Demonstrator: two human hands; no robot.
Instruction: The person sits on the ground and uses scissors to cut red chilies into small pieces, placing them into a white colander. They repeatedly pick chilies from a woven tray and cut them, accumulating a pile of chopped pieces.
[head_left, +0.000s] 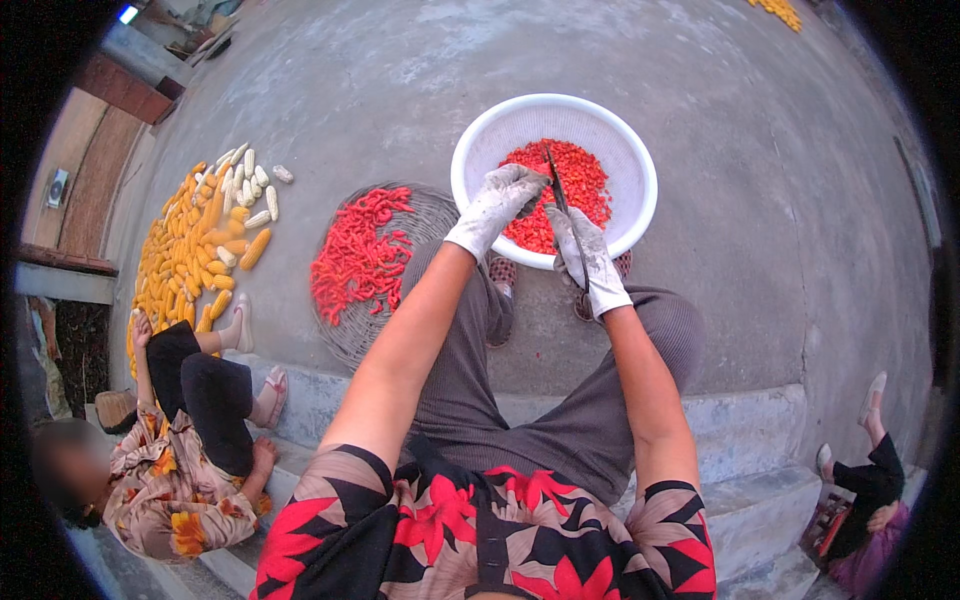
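Observation:
A white plastic basket stands on the ground before me, holding chopped red chili peppers. Over it, my left hand, in a soiled white glove, has its fingers pinched together; a small red piece shows at the fingertips. My right hand, gloved too, is closed around the dark metal scissors, whose blades point away from me beside the left fingertips. Whole red chili peppers lie on a round woven wicker tray left of my knee.
Corn cobs are heaped on the concrete ground at the left, near a seated person. Another person sits at the far right. Concrete steps lie beneath and beside me. More corn lies at the top right.

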